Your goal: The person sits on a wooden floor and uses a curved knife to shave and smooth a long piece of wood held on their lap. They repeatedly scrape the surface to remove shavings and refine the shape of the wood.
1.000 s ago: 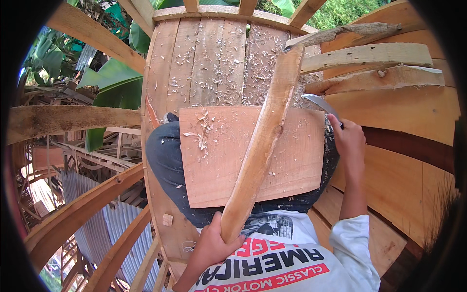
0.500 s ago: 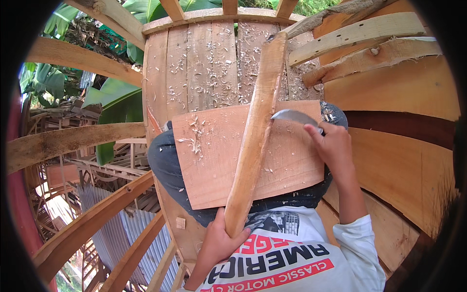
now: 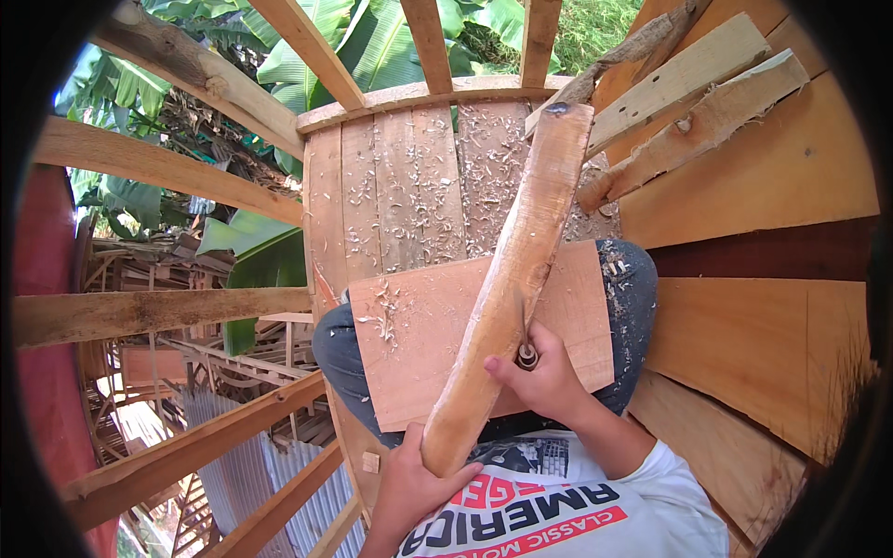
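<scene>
A long, slightly curved piece of pale wood [image 3: 512, 279] lies slanted across a flat reddish board [image 3: 419, 344] that rests on my lap. My left hand [image 3: 414, 484] grips the wood's lower end near my chest. Wrapped around a knife handle [image 3: 527, 354], my right hand [image 3: 549, 381] presses against the wood's right edge about a third of the way up. The blade runs up along that edge and is mostly hidden behind the wood. Wood shavings lie on the board's left part.
I sit on a plank platform [image 3: 409, 186] strewn with shavings. Rough wooden beams [image 3: 158, 167] cross at the left with open drop below to corrugated metal sheets [image 3: 233, 465]. A curved plank wall [image 3: 763, 325] rises at the right. Banana leaves [image 3: 372, 46] show beyond.
My right hand, held out to the right with the broad blade showing, has come down and in against the wood's edge. The view tilted downward. My left hand kept its grip.
</scene>
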The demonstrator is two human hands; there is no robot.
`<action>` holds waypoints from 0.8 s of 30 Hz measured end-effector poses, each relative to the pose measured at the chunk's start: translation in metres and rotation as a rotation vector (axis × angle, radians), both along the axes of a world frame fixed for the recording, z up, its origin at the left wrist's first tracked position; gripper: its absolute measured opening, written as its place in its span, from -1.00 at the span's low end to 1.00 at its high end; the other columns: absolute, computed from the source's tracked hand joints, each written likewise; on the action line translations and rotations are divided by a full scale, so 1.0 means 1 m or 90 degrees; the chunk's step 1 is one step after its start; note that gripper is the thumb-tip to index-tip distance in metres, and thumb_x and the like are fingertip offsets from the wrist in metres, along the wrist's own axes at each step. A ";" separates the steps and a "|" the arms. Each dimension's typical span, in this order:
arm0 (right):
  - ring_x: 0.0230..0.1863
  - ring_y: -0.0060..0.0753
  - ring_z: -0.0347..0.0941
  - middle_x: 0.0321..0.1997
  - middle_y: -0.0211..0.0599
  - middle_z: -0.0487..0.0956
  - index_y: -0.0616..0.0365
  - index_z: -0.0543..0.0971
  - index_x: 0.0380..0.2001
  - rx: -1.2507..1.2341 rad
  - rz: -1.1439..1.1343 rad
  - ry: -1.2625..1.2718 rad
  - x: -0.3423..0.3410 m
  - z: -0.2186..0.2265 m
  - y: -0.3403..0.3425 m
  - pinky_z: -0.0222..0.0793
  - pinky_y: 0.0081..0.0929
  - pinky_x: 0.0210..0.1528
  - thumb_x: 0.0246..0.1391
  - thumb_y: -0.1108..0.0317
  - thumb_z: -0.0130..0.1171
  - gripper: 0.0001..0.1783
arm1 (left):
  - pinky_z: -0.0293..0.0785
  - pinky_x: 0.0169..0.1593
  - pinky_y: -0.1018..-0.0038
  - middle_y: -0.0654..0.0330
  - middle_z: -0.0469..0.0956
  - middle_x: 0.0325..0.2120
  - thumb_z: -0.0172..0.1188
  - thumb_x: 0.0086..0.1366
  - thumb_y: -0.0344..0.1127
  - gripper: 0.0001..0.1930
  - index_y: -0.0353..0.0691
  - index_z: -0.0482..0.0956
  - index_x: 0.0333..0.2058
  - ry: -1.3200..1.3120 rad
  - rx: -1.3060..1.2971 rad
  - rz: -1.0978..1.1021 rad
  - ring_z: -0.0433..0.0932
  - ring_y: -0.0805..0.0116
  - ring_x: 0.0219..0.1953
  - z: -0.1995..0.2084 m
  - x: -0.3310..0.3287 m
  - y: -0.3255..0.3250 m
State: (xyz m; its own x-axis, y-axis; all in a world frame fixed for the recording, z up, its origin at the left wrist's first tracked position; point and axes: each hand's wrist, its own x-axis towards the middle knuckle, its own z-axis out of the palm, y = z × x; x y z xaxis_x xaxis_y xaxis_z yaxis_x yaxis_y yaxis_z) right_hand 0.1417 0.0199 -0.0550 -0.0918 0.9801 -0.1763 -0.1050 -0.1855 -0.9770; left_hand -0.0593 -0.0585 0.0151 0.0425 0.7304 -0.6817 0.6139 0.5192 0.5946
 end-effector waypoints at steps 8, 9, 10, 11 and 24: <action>-0.74 -0.78 0.24 -0.63 -0.53 0.44 0.26 0.50 -0.23 -0.168 -0.013 0.255 0.022 0.030 0.020 0.08 -0.76 -0.74 0.13 0.33 0.23 -0.77 | 0.53 -0.19 0.41 0.04 0.57 -0.25 0.29 0.20 -0.23 -0.48 -0.37 0.36 0.05 -0.619 -0.251 0.054 0.60 0.30 -0.28 -0.038 -0.023 0.025; -0.73 -0.75 0.26 -0.63 -0.52 0.44 0.26 0.50 -0.23 -0.161 -0.005 0.249 0.025 0.030 0.021 0.12 -0.73 -0.72 0.13 0.33 0.23 -0.76 | 0.53 -0.20 0.40 0.04 0.56 -0.26 0.27 0.22 -0.25 -0.50 -0.38 0.36 0.04 -0.684 -0.306 0.079 0.59 0.31 -0.30 -0.034 -0.013 0.032; -0.73 -0.72 0.27 -0.62 -0.52 0.45 0.27 0.49 -0.22 -0.154 0.002 0.244 0.028 0.029 0.022 0.15 -0.70 -0.71 0.13 0.32 0.23 -0.75 | 0.54 -0.21 0.38 0.05 0.55 -0.27 0.25 0.24 -0.26 -0.53 -0.38 0.35 0.04 -0.747 -0.361 0.103 0.58 0.31 -0.31 -0.031 -0.004 0.036; -0.72 -0.67 0.30 -0.61 -0.49 0.46 0.28 0.50 -0.24 -0.096 -0.015 0.198 0.030 0.028 0.023 0.19 -0.65 -0.69 0.14 0.26 0.23 -0.71 | 0.55 -0.22 0.38 0.07 0.54 -0.29 0.24 0.25 -0.27 -0.55 -0.38 0.35 0.03 -0.763 -0.363 0.110 0.57 0.32 -0.32 -0.033 0.004 0.035; -0.67 -0.05 0.44 -0.76 -0.15 0.41 0.19 0.49 -0.69 0.232 0.043 -0.593 0.063 0.027 0.006 0.33 -0.26 -0.61 -0.04 -0.34 0.14 -0.30 | 0.56 -0.36 0.48 0.16 0.55 -0.42 0.17 0.26 -0.38 -0.75 -0.37 0.41 -0.14 -0.444 -0.109 0.044 0.58 0.42 -0.43 -0.008 0.026 0.038</action>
State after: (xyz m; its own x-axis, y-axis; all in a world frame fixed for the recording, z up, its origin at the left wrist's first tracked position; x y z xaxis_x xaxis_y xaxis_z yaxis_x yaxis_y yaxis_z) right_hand 0.2048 0.0257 -0.0277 -0.1281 0.9863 0.1035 0.7310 0.1644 -0.6623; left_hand -0.0336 -0.0203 0.0070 0.4674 0.6326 -0.6176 0.0839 0.6637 0.7433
